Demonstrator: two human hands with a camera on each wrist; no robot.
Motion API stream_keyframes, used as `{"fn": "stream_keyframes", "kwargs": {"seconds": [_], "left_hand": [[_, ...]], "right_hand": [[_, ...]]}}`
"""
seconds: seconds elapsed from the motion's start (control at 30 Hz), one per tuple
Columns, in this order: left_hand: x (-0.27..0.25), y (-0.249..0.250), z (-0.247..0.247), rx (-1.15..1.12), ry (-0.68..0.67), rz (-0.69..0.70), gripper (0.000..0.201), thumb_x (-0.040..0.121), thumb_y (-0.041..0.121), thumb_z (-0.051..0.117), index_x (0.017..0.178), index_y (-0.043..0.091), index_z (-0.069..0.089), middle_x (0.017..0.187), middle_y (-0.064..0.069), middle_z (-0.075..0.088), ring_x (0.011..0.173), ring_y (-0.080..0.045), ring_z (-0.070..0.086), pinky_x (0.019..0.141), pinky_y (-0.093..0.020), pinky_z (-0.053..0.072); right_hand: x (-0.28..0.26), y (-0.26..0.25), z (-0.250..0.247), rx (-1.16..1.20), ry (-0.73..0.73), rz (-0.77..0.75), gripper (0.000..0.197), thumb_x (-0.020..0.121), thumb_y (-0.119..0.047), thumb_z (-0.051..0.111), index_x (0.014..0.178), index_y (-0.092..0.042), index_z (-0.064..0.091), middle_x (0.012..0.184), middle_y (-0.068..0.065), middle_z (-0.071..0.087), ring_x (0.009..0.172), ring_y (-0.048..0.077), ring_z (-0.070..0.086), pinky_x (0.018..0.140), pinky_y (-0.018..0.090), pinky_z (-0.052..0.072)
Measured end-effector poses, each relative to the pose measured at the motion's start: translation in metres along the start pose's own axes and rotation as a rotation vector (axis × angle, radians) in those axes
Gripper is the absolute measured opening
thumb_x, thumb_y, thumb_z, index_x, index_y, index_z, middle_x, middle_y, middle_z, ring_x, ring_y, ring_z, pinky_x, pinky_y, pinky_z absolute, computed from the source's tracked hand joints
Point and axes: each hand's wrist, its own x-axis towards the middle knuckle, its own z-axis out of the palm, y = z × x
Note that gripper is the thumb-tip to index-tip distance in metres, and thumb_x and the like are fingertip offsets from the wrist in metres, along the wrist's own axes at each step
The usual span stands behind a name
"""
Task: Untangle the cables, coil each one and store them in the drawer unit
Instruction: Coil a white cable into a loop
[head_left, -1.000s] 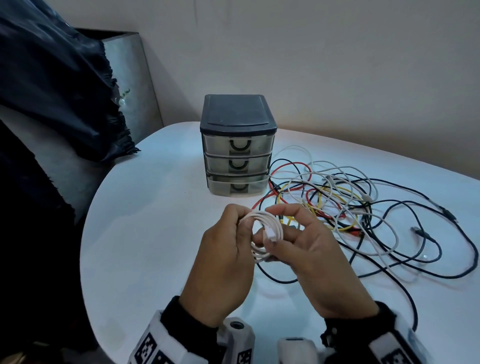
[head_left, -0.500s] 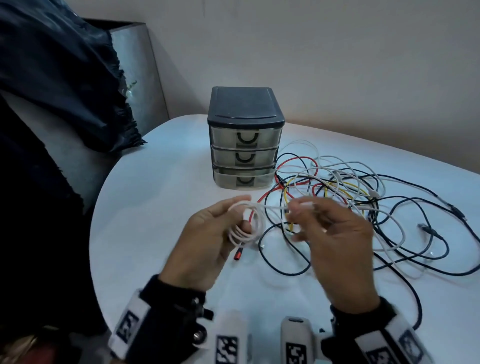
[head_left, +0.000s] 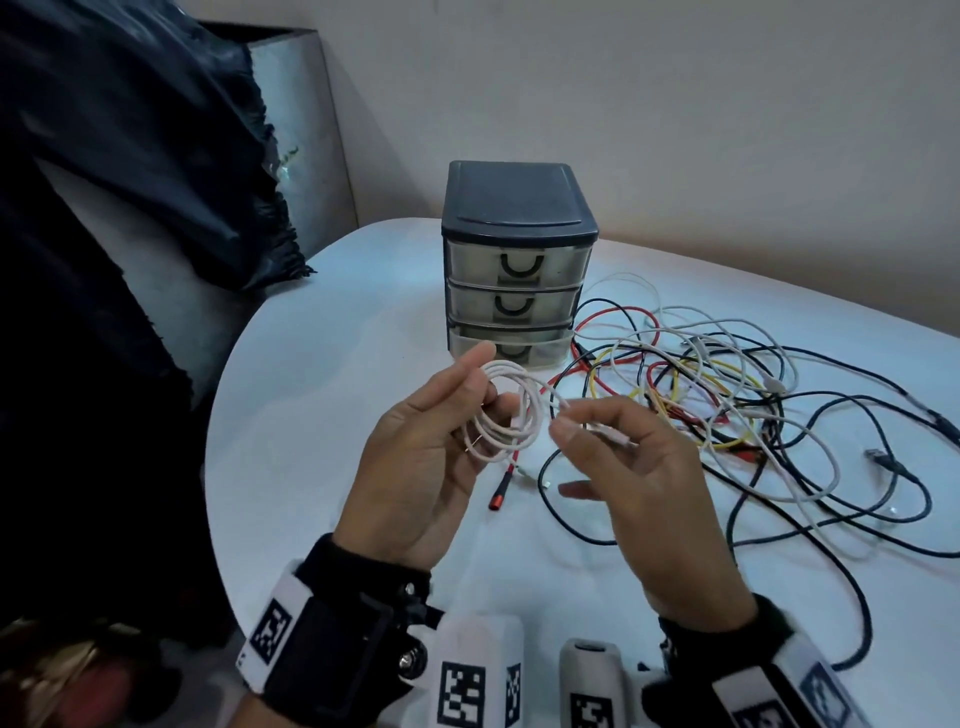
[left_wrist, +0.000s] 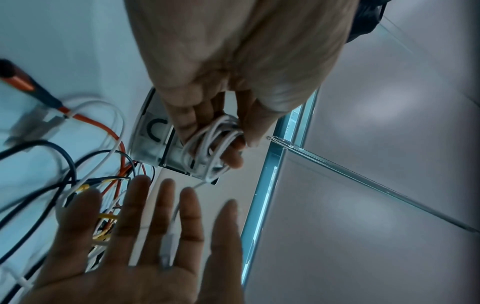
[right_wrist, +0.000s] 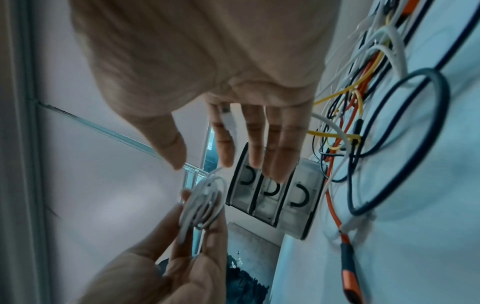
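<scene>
The white cable (head_left: 506, 410) is wound into a small round coil of several thin loops, held up at the centre of the head view above the table (head_left: 322, 395). The left hand (head_left: 421, 467) grips the coil between thumb and fingers. Its free end runs rightwards to the right hand (head_left: 639, 478), whose fingers are nearly straight — the plug lies along them, unpinched as far as the wrist views show.

Behind, upper centre, the drawer unit (head_left: 517, 265) stands with three translucent drawers pushed in; their contents cannot be made out.

The tangled cables (head_left: 727, 410) — black, white, red, yellow — sprawl at right. The left wrist view shows the white plug (left_wrist: 166, 248) resting on the right hand's fingers (left_wrist: 187, 218), hidden in the head view.
</scene>
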Motion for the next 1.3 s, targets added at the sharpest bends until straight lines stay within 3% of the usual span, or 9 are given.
{"fn": "stream_keyframes", "kwargs": {"seconds": [0.2,0.27,0.4,0.57,0.7,0.77,0.9,1.07,1.3], "left_hand": [[-0.004,-0.011,0.01,0.201,0.051,0.073,0.022,0.085,0.007,0.062,0.103,0.012,0.074,0.073,-0.001,0.069,0.05,-0.007,0.056,0.055,-0.018,0.052],[-0.004,-0.014,0.01,0.357,0.096,0.137,0.02,0.091,0.006,0.062,0.101,0.017,0.075,0.071,0.0,0.07,0.051,-0.007,0.055,0.055,-0.019,0.05],[-0.003,-0.018,0.007,0.541,0.138,0.196,0.021,0.094,0.01,0.062,0.097,0.025,0.076,0.063,-0.001,0.068,0.052,-0.012,0.053,0.054,-0.025,0.045],[-0.008,-0.019,0.012,0.6,0.101,0.248,0.023,0.094,0.011,0.061,0.096,0.028,0.076,0.06,-0.005,0.066,0.052,-0.01,0.055,0.056,-0.019,0.047],[-0.008,-0.019,0.014,0.468,0.048,0.148,0.025,0.093,0.01,0.06,0.093,0.024,0.081,0.071,-0.003,0.068,0.061,-0.014,0.053,0.069,-0.033,0.045],[-0.007,-0.018,0.014,0.369,0.017,0.083,0.026,0.09,0.01,0.059,0.095,0.024,0.081,0.077,-0.004,0.069,0.068,-0.018,0.051,0.07,-0.032,0.04],[-0.003,-0.02,0.011,0.369,-0.01,0.101,0.027,0.09,0.011,0.058,0.098,0.024,0.08,0.08,-0.005,0.067,0.073,-0.017,0.055,0.07,-0.025,0.048],[-0.008,-0.018,0.013,0.39,-0.044,0.072,0.026,0.079,0.025,0.062,0.1,0.025,0.079,0.072,-0.002,0.064,0.079,-0.029,0.045,0.076,-0.044,0.032],[-0.008,-0.016,0.015,0.334,0.079,-0.039,0.035,0.099,0.004,0.041,0.091,0.012,0.074,0.063,-0.002,0.049,0.052,-0.013,0.044,0.056,-0.028,0.032]], "right_hand": [[-0.004,0.001,0.01,-0.185,0.076,-0.107,0.052,0.083,-0.047,0.064,0.132,-0.031,0.055,0.142,-0.008,0.048,0.129,0.003,0.047,0.098,0.024,0.049],[-0.003,0.002,0.007,-0.409,0.233,-0.292,0.055,0.086,-0.044,0.07,0.136,-0.033,0.049,0.153,-0.006,0.033,0.144,0.007,0.027,0.113,0.037,0.036],[-0.003,-0.003,0.0,-0.276,0.364,-0.405,0.068,0.082,-0.026,0.076,0.14,-0.022,0.042,0.144,-0.003,0.046,0.136,0.015,0.042,0.105,0.047,0.044],[-0.011,-0.012,0.002,-0.681,0.318,-0.617,0.046,0.092,-0.028,0.061,0.136,-0.015,0.056,0.151,0.006,0.041,0.143,0.022,0.033,0.115,0.051,0.029],[-0.011,-0.012,0.002,-0.667,0.001,-0.286,0.035,0.102,-0.045,0.041,0.122,-0.028,0.065,0.118,-0.013,0.069,0.112,0.001,0.055,0.108,0.04,0.039],[-0.01,-0.015,0.002,-0.359,-0.142,-0.15,0.027,0.101,-0.039,0.047,0.106,-0.025,0.069,0.094,-0.012,0.073,0.091,0.001,0.064,0.084,0.027,0.051],[-0.008,-0.017,0.003,-0.031,-0.114,0.051,0.009,0.085,-0.023,0.073,0.081,-0.015,0.074,0.07,-0.001,0.07,0.061,0.003,0.055,0.06,0.014,0.045],[-0.005,-0.014,0.0,0.315,-0.192,0.245,0.011,0.076,-0.028,0.076,0.076,-0.016,0.077,0.074,0.004,0.069,0.064,0.01,0.05,0.052,0.021,0.039],[-0.005,-0.012,0.005,0.101,-0.182,0.258,0.026,0.093,-0.031,0.058,0.081,-0.012,0.071,0.066,0.005,0.059,0.059,0.022,0.043,0.048,0.026,0.031]]}}
